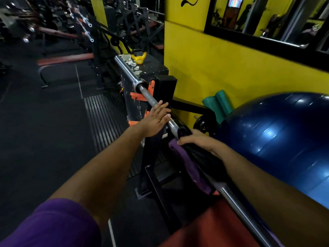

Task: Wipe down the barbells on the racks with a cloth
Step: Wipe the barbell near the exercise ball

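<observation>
Head cam: steel barbell (151, 99) runs diagonally from center down to lower right, smooth chrome sleeve, knurled shaft, resting on black rack (165, 86) with orange hooks. Left hand (155, 120) flat on shaft mid-frame, fingers straight, pressed together. Right hand (201, 141) just below, fingers curled round soft dark-and-purple cloth (188, 163) wrapped on bar. Shiny blue exercise ball (277, 139) at right. Yellow kettlebell (139, 57) on chipped box, upper center. Yellow wall, dark rubber floor.

Short purple sleeve (53, 223) on the left arm, bare forearms, reddish-orange shorts (210, 227) below.
</observation>
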`<state>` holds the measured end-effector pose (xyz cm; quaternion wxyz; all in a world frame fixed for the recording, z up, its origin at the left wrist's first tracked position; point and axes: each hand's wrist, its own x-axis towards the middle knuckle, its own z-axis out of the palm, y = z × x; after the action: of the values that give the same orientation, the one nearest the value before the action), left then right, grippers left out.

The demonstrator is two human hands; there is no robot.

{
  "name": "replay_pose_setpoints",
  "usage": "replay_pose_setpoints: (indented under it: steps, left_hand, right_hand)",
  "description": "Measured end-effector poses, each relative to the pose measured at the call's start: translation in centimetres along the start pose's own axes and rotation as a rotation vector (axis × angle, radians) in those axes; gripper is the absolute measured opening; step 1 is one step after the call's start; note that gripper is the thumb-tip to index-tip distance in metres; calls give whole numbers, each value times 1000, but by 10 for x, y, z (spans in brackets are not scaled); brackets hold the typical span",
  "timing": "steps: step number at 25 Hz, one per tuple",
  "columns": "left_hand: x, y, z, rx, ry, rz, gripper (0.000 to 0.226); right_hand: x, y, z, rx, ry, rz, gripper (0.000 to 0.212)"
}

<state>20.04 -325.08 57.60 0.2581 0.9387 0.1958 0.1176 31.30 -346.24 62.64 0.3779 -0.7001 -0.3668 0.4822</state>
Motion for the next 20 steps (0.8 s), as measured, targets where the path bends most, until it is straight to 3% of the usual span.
replay_pose_setpoints:
  steps: [2,6,8,11,15,17,20]
  left_hand:
    - [1,-1,0,15,-2,-3,51]
    - [1,2,-4,53,-35,-27,52]
    - [-1,11,-9,80,-78,-61,53]
    - [-11,30,-13,92,-77,-120,56]
    - [-60,58,1,-43,76,-21,50]
    - [-95,75,7,-177,114,71,47]
    - [-142,97,14,-326,112,140,54]
  right_hand:
    - [23,-13,3,-43,35,-16,35]
    - [15,2,1,-121,94,-67,28]
    - [-14,15,1,-238,139,-111,41]
    - [-72,31,6,-582,233,-106,74]
    - [-126,42,32,-1130,374,-226,82]
    - [-141,37,39,-1144,474,-292,74]
    - [-164,20,47,-954,556,-404,68]
